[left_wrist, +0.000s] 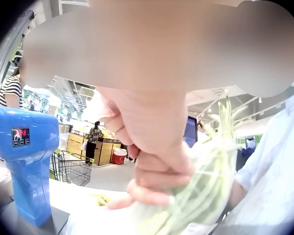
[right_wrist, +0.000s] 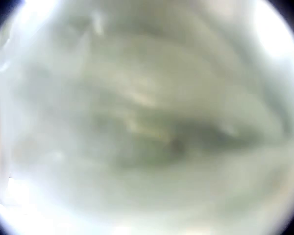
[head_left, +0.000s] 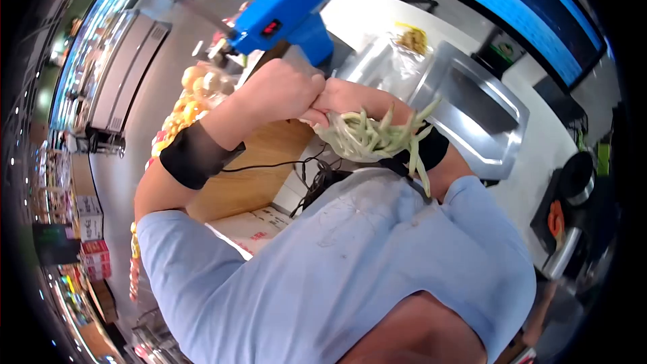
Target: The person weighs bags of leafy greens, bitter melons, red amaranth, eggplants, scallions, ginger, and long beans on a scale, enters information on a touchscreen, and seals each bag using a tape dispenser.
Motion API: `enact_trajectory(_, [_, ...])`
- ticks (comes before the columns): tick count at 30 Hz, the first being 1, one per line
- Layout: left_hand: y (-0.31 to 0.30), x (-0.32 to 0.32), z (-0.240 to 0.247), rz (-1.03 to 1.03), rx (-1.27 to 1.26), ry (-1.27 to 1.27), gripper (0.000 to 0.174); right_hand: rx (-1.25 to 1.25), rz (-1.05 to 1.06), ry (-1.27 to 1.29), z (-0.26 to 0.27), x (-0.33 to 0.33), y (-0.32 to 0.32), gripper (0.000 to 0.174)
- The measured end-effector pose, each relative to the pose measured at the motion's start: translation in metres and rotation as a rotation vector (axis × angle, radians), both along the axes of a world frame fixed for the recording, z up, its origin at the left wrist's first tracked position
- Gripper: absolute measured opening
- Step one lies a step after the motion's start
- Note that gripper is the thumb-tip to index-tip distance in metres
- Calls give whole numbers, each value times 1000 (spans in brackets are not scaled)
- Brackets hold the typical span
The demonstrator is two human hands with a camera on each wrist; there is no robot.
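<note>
Head view: left hand (head_left: 283, 91) and right hand (head_left: 347, 98) meet fist to fist, both gripping the neck of a clear plastic bag of long green beans (head_left: 367, 138). It hangs just below the right hand, bulging, with bean tips fanning outward.

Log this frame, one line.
left hand: grips bag of beans | right hand: grips same bag | blue machine: beyond hands

Nothing can be read with certainty. The blue machine (head_left: 286, 10) carries a small red display (left_wrist: 20, 133) whose digits are too blurred, and the lines on the blue monitor (head_left: 539, 13) are too small
</note>
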State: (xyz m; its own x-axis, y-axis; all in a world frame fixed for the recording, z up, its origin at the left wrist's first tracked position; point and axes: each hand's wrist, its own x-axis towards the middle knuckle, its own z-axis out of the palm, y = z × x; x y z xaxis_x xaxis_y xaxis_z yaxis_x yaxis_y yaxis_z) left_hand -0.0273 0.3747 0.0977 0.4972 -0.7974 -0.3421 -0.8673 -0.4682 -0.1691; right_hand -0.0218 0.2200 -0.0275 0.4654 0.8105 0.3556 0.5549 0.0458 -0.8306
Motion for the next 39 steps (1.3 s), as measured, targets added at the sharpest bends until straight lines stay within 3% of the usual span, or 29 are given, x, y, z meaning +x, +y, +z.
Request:
enact_trajectory(1, [9, 1, 5, 41, -43, 17, 60, -123, -78, 303, 17, 0, 8, 27])
enact_trajectory(2, [21, 5, 8, 62, -43, 6, 60, -250, -160, 609, 26, 1, 16, 31])
enact_trajectory(3, [34, 14, 12, 126, -50, 130, 54, -243, -44, 533, 24, 13, 23, 41])
enact_trajectory(5, [56, 32, 22, 296, -106, 448, 39, -153, -50, 395, 17, 25, 45, 44])
enact_trajectory(6, [70, 46, 18, 360, -86, 486, 37, -60, -73, 266, 17, 28, 55, 48])
enact_trajectory(8, [93, 77, 18, 512, 64, 529, 34, -171, -134, 299, 12, 36, 81, 53])
enact_trajectory(10, [115, 102, 9, 557, 39, 505, 31, -25, -533, -84, -28, 54, 118, 54])
enact_trajectory(11, [123, 112, 4, 461, 67, 362, 30, -5, -555, 122, -29, 56, 130, 56])
enact_trajectory(12, [129, 121, -3, 467, 70, 360, 30, -1, -550, 123, -43, 62, 147, 56])
enact_trajectory(14, [138, 137, -10, 414, 140, 148, 29, 57, -860, -111, -77, 80, 184, 55])
enact_trajectory(18, [143, 144, -5, 450, 177, -49, 27, -8, -969, 324, -35, 76, 208, 50])
enact_trajectory(20, [144, 149, -2, 458, 216, -99, 27, -34, -979, 384, -44, 88, 218, 49])
enact_trajectory(22, [144, 154, 0, 386, 169, -134, 27, 199, -1012, 356, -48, 89, 217, 49])
enact_trajectory(26, [146, 156, 2, 446, -41, -109, 26, 216, -1110, 271, -57, 99, 221, 44])
enact_trajectory(28, [158, 172, -3, 469, 20, -95, 26, 185, -1104, 272, -56, 102, 225, 45])
enact_trajectory(30, [174, 184, -3, 498, -28, -70, 25, 71, -1023, 238, -55, 114, 228, 54])
enact_trajectory(35, [178, 185, -5, 589, -190, -39, 24, 182, -901, 206, -69, 137, 234, 41])
enact_trajectory(39, [190, 190, -13, 813, -450, 283, 21, 51, -925, 208, -61, 135, 235, 40])
